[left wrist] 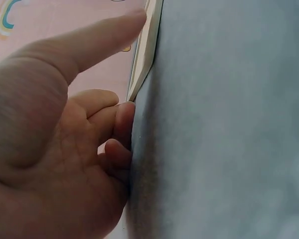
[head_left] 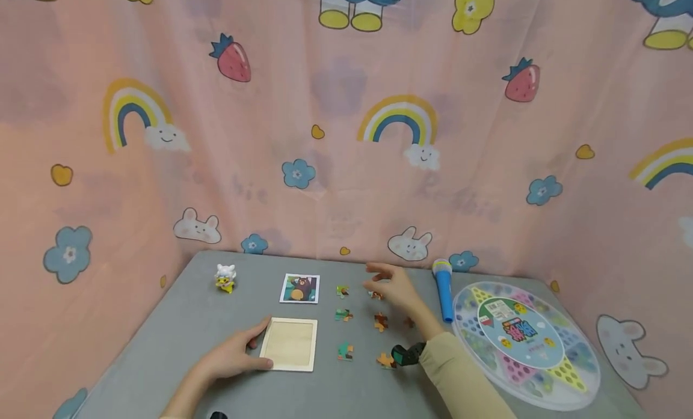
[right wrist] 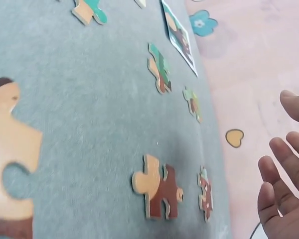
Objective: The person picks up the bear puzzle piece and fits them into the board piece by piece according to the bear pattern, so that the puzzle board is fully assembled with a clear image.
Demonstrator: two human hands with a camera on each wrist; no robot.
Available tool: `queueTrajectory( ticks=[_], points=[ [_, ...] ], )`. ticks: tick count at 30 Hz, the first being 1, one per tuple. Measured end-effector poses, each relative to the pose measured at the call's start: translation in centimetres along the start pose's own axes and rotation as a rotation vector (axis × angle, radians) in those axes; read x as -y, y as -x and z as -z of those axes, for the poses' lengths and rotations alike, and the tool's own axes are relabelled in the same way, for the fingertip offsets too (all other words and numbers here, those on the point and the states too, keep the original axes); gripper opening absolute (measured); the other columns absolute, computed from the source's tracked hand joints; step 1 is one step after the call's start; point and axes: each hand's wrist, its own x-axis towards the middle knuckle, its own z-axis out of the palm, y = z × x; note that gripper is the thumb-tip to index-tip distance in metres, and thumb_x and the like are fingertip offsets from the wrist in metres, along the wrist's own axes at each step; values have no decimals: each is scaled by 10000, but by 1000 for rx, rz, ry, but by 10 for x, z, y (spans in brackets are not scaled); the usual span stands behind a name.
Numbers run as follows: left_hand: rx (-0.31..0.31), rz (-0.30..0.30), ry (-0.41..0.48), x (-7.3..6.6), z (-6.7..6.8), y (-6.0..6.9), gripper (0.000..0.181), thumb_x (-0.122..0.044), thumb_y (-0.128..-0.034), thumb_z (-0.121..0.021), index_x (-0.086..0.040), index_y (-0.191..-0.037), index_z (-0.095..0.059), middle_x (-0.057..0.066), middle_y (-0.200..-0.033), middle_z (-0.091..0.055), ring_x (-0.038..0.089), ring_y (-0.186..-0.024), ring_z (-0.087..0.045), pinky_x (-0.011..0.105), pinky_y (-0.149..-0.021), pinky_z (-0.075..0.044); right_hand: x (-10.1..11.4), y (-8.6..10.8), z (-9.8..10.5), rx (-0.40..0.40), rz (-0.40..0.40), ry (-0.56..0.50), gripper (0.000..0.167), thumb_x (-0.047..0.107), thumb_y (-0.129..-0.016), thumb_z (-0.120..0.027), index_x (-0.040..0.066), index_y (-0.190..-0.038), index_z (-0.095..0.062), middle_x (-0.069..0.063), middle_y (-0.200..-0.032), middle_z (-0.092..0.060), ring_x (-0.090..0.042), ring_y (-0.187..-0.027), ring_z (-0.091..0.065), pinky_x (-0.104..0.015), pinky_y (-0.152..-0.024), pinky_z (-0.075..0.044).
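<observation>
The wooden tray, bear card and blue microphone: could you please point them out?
Wooden tray (head_left: 289, 345): head view, its bare inner floor.
Bear card (head_left: 298, 294): head view, the bear's belly.
Blue microphone (head_left: 444, 296): head view, its handle.

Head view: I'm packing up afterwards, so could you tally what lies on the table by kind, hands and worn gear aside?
Puzzle pieces: 7 visible; the right arm may hide more
Wooden tray: 1
Picture card: 1
Figurine: 1
Toy microphone: 1
Round game board: 1
Total: 12 visible
</observation>
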Motion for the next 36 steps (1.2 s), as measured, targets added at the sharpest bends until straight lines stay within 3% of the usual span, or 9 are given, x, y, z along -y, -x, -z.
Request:
queueTrajectory(
  ticks=[6, 11, 17, 20, 24, 30, 36],
  points=[
    [-19, -2, -73, -4, 4, 1, 970, -272, -847, -893, -11, -1629, -382, 70, -944, -448, 237, -875, -419, 378, -784, -332, 7, -13, -14, 21, 6, -6, 447, 142, -970, -783, 26, -1391, -688, -181, -1359, -702, -297, -1078, -650, -278, -715, -541],
    [4, -12, -108, -5, 3, 2, 1017, -323, -821, -918, -13, -1629, -383, 67, -978, -510, 238, -906, -439, 392, -820, -371, 3, -22, -25, 11, 5, 81, 380, 147, -953, -803, 21, -1306, -744, -149, -1275, -746, -274, -1013, -679, -320, -750, -554],
    [21, -11, -93, -4, 2, 3, 1046, -298, -811, -931, 4, -1632, -358, 85, -1006, -518, 245, -923, -433, 411, -855, -384, 0, -28, -34, 57, 17, 158, 387, 166, -922, -825, 2, -1265, -755, -113, -1199, -770, -265, -1010, -653, -366, -777, -531],
    [8, -19, -86, -5, 2, 2, 1032, -277, -815, -929, 9, -1629, -363, 202, -1248, -622, 255, -990, -458, 459, -940, -423, -1, -31, -37, 68, 6, 167, 393, 165, -923, -827, -3, -1271, -752, -126, -1201, -770, -274, -1024, -655, -372, -788, -538],
    [-1, -11, -95, -7, 2, 2, 1018, -277, -815, -929, 10, -1621, -380, 234, -1618, -464, 267, -1089, -487, 567, -1061, -426, -4, -32, -37, 82, -7, 181, 395, 154, -917, -835, -16, -1265, -752, -142, -1210, -767, -307, -1061, -683, -425, -853, -587],
    [-10, 14, -118, -9, -1, 5, 1011, -308, -801, -937, 0, -1609, -414, 206, -1658, -419, 301, -1170, -523, 605, -1087, -430, -13, -28, -38, 104, -41, 160, 392, 137, -898, -852, -11, -1250, -762, -131, -1224, -767, -342, -1150, -686, -509, -994, -571],
    [-12, 27, -113, -8, -2, 3, 1016, -322, -798, -938, -11, -1612, -416, 188, -1674, -398, 347, -1264, -524, 634, -1112, -414, -15, -28, -41, 113, -4, 208, 384, 144, -889, -868, 20, -1240, -775, -122, -1219, -769, -327, -1139, -702, -494, -996, -576]
  ],
)
